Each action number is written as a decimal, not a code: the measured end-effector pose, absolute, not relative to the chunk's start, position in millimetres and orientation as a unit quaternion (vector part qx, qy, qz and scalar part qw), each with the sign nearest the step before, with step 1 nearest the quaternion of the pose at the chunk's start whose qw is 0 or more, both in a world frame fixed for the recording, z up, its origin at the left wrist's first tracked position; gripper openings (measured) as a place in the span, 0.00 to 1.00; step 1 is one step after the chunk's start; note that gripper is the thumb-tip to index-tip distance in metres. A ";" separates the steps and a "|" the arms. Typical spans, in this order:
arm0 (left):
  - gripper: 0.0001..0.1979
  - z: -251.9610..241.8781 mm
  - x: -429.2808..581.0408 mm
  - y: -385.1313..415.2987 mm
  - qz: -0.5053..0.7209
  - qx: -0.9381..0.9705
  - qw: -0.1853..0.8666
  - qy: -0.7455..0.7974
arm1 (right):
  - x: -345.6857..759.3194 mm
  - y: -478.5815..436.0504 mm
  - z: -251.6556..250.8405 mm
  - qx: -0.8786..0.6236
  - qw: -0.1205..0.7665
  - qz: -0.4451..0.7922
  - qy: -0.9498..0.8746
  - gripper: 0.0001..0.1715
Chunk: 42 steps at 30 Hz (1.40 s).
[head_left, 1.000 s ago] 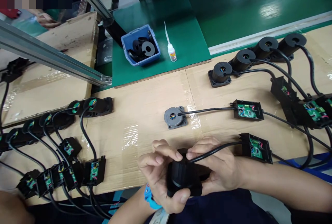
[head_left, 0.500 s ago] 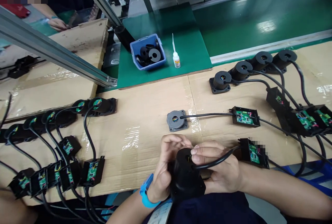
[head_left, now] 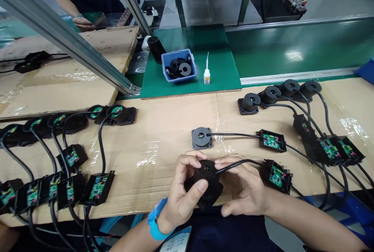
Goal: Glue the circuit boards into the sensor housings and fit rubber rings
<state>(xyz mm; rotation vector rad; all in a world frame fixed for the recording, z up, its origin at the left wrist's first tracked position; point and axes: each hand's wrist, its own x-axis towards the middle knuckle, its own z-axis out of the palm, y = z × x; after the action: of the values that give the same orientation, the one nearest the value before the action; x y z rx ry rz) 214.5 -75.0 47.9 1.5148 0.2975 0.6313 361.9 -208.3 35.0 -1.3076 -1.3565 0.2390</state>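
My left hand (head_left: 187, 193) is wrapped round a black cylindrical housing (head_left: 206, 185) at the table's front edge, its thumb across the near side. On the right of the housing, my right hand (head_left: 244, 182) has its fingertips at the top rim beside the cable, thumb spread away. A black cable (head_left: 239, 162) runs from the housing's top to an open black box with a green circuit board (head_left: 276, 176). Just beyond my hands lies a flat dark grey square-based part (head_left: 201, 138), wired to another open box (head_left: 271, 141).
Several wired housings (head_left: 251, 102) and boxes stand at the right, with more housings (head_left: 119, 113) at the left. A blue bin (head_left: 179, 66) of black parts and a small bottle (head_left: 207, 77) stand on a green board. Behind a metal post (head_left: 87, 49), a person's hand (head_left: 83, 23) shows.
The housing has been turned more upright and lifted slightly away from my body. My left thumb has come round its front, and my right thumb has moved off it. The camera view has shifted.
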 end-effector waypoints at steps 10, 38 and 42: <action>0.14 46.2 201.0 -70.6 0.282 0.714 0.631 0.113 | 359.1 -215.6 40.7 -0.568 0.612 0.084 -0.544 0.11; 0.50 6.1 207.6 18.1 0.057 0.981 0.184 0.004 | 415.3 -307.3 66.5 -0.858 0.072 -0.009 -0.508 0.68; 0.46 10.6 243.3 43.2 -0.007 0.981 0.194 -0.032 | 414.4 -325.3 60.9 -0.880 0.052 0.069 -0.467 0.71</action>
<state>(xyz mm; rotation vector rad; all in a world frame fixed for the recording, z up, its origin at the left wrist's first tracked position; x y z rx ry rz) 243.3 43.2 10.6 2.7505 -0.0897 -0.0189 414.4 -325.3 60.9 -2.6762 -1.4217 0.2114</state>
